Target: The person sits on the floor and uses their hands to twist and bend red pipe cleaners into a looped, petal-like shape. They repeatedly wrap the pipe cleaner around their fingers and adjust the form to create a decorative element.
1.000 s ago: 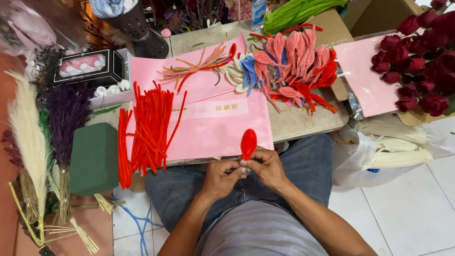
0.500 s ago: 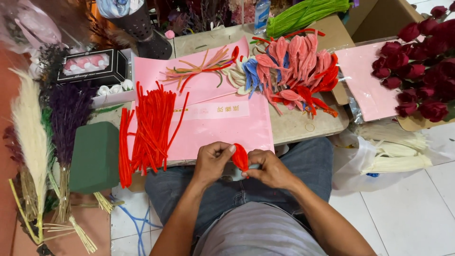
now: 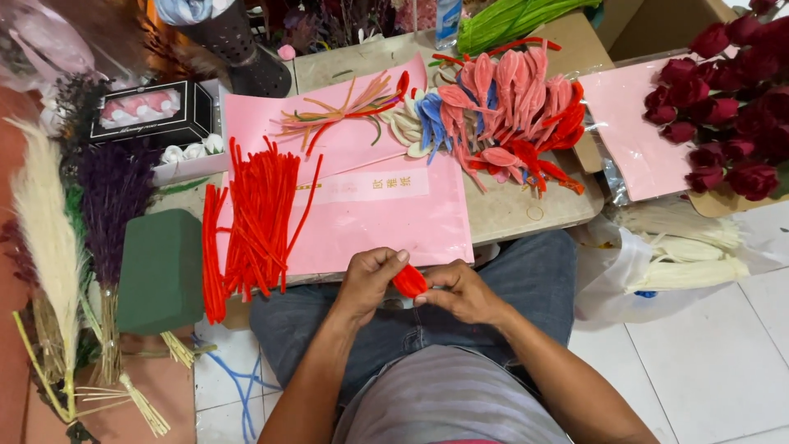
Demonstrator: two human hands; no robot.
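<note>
Head view showed, from left, a green foam block, loose red stems on pink paper, then both hands over the lap. Left hand and right hand pinched a small red petal between their fingertips; squeezing too hard could crush its shape.

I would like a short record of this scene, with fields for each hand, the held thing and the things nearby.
left hand: grips the red piece from the left
right hand: pinches it from the right
held thing: small red petal-shaped piece, over the lap
nearby left: loose red fuzzy stems on pink paper
nearby ahead: pile of pink and red petals
far left: green foam block
</note>
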